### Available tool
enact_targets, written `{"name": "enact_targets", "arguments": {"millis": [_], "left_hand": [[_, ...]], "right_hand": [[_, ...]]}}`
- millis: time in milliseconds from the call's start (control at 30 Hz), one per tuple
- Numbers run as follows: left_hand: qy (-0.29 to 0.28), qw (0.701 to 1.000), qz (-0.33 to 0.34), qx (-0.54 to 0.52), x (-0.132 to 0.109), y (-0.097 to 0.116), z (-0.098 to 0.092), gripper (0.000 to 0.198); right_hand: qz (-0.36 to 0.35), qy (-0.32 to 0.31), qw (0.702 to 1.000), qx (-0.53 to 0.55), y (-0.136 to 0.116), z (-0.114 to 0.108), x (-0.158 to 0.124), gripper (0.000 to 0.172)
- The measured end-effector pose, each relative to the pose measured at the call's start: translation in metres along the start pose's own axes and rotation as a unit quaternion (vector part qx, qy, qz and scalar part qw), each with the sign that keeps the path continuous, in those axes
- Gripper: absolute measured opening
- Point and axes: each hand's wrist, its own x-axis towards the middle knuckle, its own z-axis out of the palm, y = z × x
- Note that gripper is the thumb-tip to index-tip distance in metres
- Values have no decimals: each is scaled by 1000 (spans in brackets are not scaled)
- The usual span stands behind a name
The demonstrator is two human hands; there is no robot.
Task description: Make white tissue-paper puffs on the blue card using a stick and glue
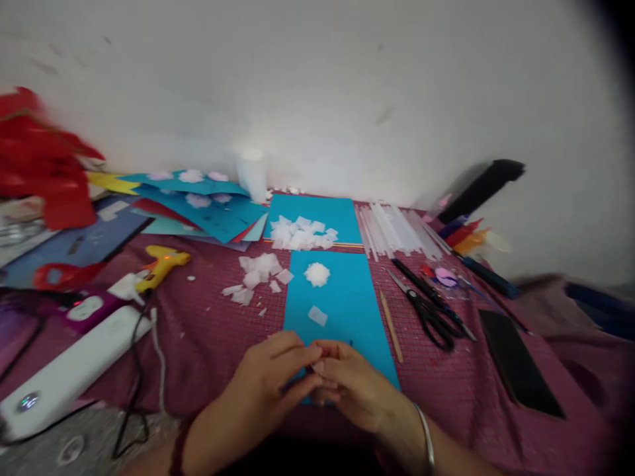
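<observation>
My left hand (278, 373) and my right hand (352, 383) meet over the near end of a blue paper sheet (342, 297). Fingertips of both are pinched together, and whatever is between them is hidden. Just beyond them a single white paper square (318, 316) lies on the sheet. Farther up the sheet sits a round, ruffled white paper pompom (316, 274). Loose white paper pieces (260, 268) are scattered on the cloth to the left. More white squares (300, 233) are heaped on a second blue sheet (337, 208) behind.
On the right lie a wooden stick (391, 327), black scissors (429, 314), a phone (518, 363) and a bundle of translucent sticks (397, 228). A yellow glue gun (161, 264), a white power strip (74, 370) with cords, and blue cards with pompoms (198, 198) are at left.
</observation>
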Motion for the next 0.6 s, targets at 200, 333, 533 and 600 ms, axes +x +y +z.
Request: {"name": "enact_targets", "arguments": {"millis": [200,333,533,600], "left_hand": [[63,995,27,71,-44,-2,8,12],[41,993,28,107,-41,-10,6,11],[-8,984,37,173,-32,-19,11,32],[-1,983,4,182,-33,-26,8,33]], "right_hand": [[55,-39,995,78,44,3,-3,28],[71,-13,993,92,49,-4,2,26],[61,27,993,94,47,-5,3,20],[51,6,996,76,47,-5,2,22]]}}
